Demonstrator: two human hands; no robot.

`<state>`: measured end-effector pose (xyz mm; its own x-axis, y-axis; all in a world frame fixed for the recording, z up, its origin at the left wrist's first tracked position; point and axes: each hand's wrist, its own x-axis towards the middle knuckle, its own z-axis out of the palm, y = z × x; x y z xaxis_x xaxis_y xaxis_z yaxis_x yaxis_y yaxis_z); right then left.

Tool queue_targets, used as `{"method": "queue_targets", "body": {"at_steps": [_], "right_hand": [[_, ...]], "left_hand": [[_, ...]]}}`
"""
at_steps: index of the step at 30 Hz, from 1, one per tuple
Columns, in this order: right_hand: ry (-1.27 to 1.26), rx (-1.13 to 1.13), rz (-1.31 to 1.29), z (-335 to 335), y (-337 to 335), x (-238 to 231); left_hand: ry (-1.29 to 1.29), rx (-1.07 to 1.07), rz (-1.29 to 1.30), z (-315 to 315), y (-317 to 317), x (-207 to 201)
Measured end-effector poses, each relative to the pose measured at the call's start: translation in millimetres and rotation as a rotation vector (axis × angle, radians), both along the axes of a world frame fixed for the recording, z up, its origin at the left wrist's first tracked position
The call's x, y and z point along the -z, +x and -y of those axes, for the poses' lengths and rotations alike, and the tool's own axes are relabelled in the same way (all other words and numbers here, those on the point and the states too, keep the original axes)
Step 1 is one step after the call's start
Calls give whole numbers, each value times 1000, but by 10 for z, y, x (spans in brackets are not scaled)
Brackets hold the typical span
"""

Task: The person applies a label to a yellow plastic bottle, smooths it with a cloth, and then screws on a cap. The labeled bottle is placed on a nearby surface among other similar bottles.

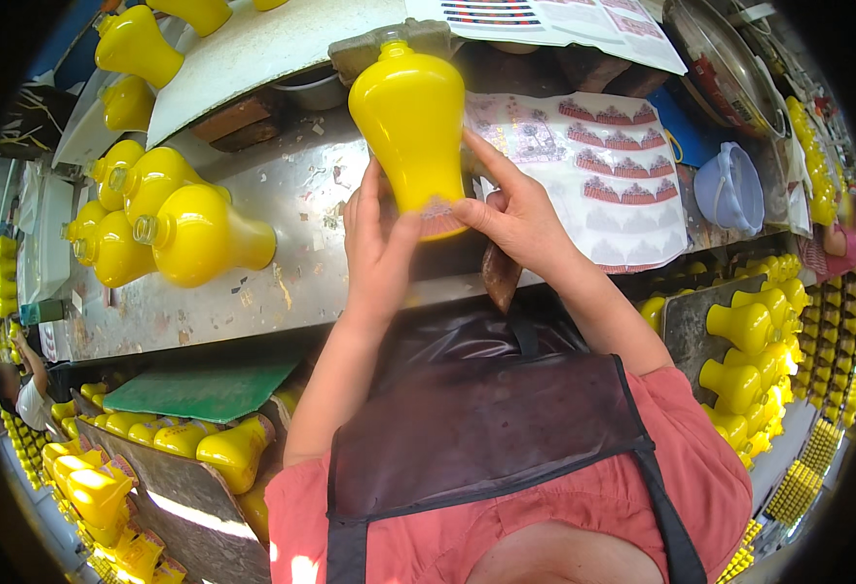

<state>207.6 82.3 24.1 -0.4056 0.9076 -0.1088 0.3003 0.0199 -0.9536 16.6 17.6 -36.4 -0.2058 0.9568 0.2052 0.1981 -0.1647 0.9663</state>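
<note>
The yellow bottle (406, 117), its neck pointing far, is over the middle of the bench (301, 282), grasped at its near end between the left hand (379, 243) and right hand (520, 209); a printed sheet (632, 226) lies right, other bottles (199, 234) left.

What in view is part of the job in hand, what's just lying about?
Job, likely:
- yellow bottle, between left hand and right hand
- decal sheet, pattern like the bottle's
- yellow bottles lying at left

Lying about, apparently:
- lavender bucket
- green board
</note>
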Motion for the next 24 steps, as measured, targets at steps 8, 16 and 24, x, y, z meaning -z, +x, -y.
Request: {"method": "queue_targets", "body": {"at_steps": [8, 16, 24], "right_hand": [[-6, -1, -4, -12, -2, -12], [-17, -11, 34, -28, 21, 24], [-6, -32, -73, -23, 11, 48]], "left_hand": [[-23, 40, 14, 6, -31, -10], [-84, 70, 74, 22, -45, -32], [-113, 18, 268, 1, 40, -138]]}}
